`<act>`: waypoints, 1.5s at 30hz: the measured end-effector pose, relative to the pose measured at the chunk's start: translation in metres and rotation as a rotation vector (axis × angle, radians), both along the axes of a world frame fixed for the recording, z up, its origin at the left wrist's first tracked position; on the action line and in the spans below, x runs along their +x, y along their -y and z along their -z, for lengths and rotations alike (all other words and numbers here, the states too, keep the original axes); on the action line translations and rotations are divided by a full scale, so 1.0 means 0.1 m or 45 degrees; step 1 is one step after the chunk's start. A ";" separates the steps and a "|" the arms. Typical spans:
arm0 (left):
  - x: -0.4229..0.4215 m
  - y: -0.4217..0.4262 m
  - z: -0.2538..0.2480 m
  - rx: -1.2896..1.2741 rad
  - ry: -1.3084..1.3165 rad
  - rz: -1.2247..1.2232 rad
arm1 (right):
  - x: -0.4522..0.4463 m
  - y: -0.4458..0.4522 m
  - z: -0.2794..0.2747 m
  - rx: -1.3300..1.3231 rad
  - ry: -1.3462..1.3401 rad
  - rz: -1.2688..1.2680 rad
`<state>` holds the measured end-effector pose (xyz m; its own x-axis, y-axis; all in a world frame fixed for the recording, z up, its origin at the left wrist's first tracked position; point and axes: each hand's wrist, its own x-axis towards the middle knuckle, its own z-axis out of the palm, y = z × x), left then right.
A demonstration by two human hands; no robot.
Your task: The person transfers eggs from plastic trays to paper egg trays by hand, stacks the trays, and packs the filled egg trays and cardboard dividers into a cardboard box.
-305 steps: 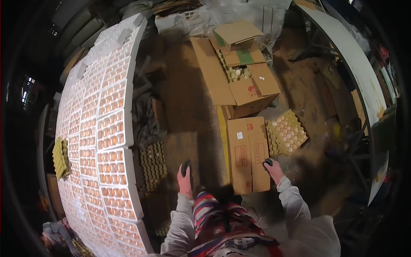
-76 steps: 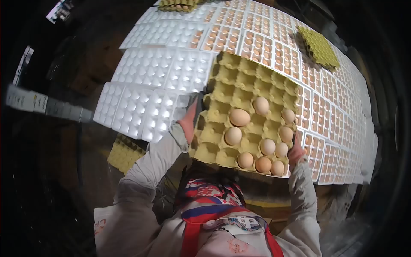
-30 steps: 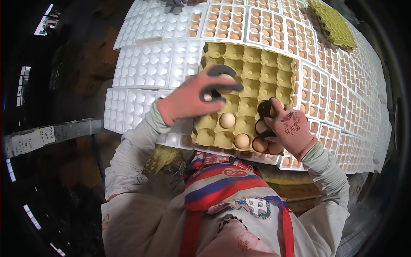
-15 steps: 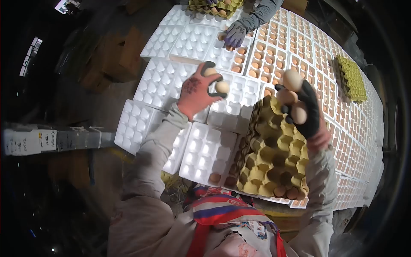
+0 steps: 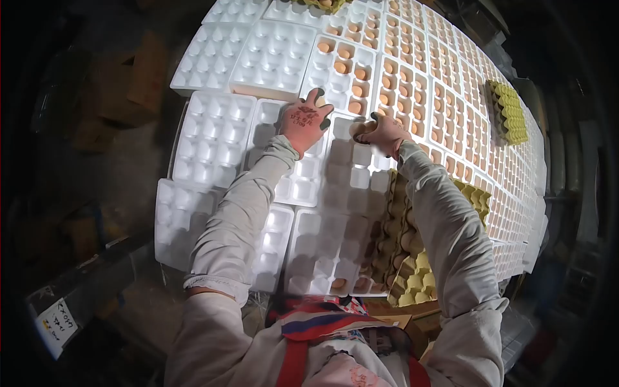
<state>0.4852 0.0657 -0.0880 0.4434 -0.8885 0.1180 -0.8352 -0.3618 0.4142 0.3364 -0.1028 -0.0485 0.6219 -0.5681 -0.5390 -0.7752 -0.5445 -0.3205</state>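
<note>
My left hand [image 5: 306,122], in a red and black glove, reaches over the white foam egg trays with its fingers curled; a pale egg [image 5: 321,101] shows between the fingertips. To its right, my right hand [image 5: 385,134] wears a like glove and is closed around a brown egg [image 5: 363,133], low over the top of a half-shaded foam tray [image 5: 345,187]. Whether more eggs are under either palm is hidden. Below my right forearm stand yellow pulp egg trays [image 5: 412,280], partly covered by the sleeve, with eggs in them.
Foam trays filled with brown eggs [image 5: 403,90] spread to the right. Foam trays with bare cups [image 5: 213,138] lie to the left. Another yellow pulp tray stack [image 5: 509,113] rests on the far right, and one with eggs [image 5: 329,5] at the top edge.
Both hands have moved forward and closer together, down to the foam trays. My right hand has left the pulp trays. The other person's gloved hand is out of view, and the view has shifted.
</note>
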 end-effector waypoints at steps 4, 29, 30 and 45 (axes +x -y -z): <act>-0.31 0.17 -0.11 -0.295 -0.618 -0.013 | -0.03 0.05 -0.16 -0.233 -0.132 -0.204; -1.30 0.57 0.50 -0.206 0.128 0.161 | -2.82 -0.72 -2.10 -0.056 1.202 0.520; -1.36 0.51 0.24 -0.512 0.048 0.157 | -3.18 -0.74 -2.15 -0.067 1.070 0.542; -3.82 -0.37 -1.23 -0.294 -0.441 0.862 | -5.03 -0.81 -1.05 0.462 1.554 0.806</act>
